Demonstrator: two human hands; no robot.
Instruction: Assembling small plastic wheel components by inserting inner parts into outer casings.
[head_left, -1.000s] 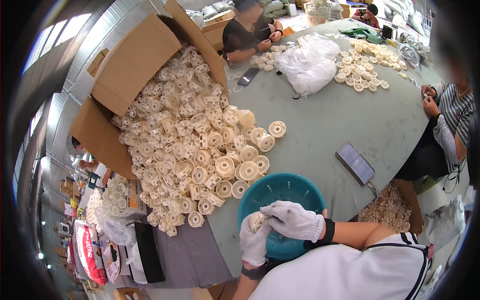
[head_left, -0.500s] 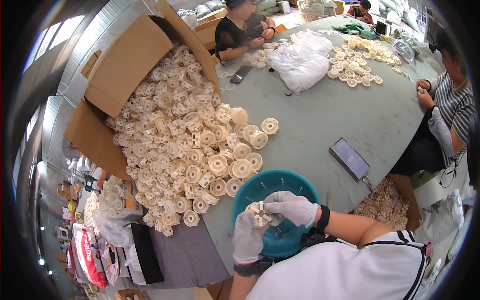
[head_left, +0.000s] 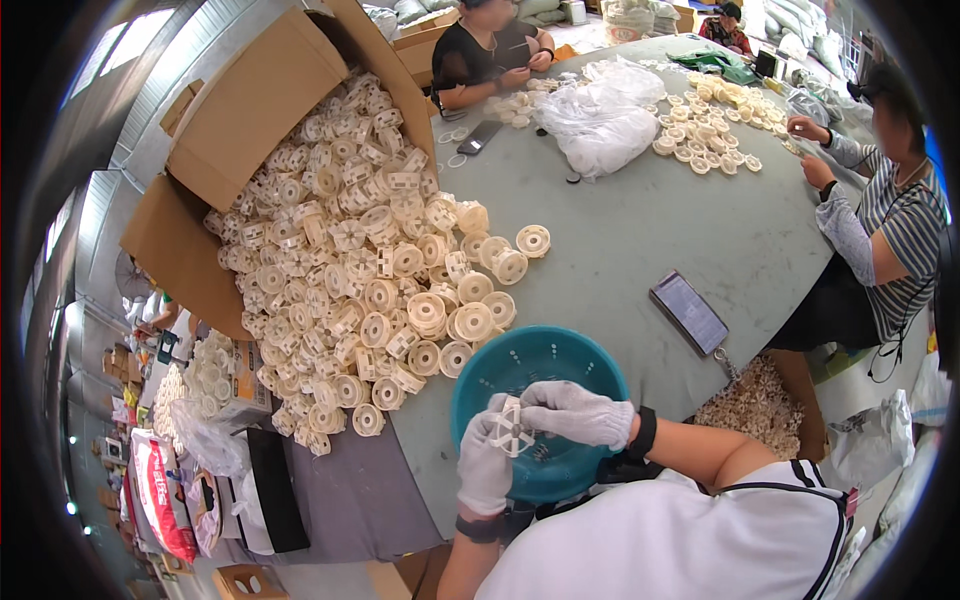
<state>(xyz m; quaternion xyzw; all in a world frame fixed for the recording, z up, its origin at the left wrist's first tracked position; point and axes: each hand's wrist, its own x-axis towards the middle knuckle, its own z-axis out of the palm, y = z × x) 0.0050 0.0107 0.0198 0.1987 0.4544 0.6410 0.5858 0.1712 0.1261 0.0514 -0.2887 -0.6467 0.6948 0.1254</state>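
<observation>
My left hand (head_left: 484, 465), in a pale work glove, is closed around a cream plastic wheel-shaped part (head_left: 512, 432) with spokes turned up. Beside it my right hand (head_left: 585, 415), gloved the same way, pinches its fingertips together at the part's right edge; whatever lies between them is hidden. Both hands are over a teal plastic basin (head_left: 540, 342) that stands at the table's near edge. Several small shiny pieces (head_left: 543, 453) lie in the bottom of the basin.
A big heap of similar cream parts (head_left: 350, 270) spills from a tipped cardboard box (head_left: 255, 110) on the left. A phone (head_left: 690, 312) lies right of the basin. White plastic sheeting (head_left: 605, 120) and another pile of parts (head_left: 710, 130) are farther back. Co-workers sit around the table.
The wheel-shaped part has tilted in my left hand, and both hands sit slightly further left in view. At the right, a co-worker's hands have moved forward over the table and apart.
</observation>
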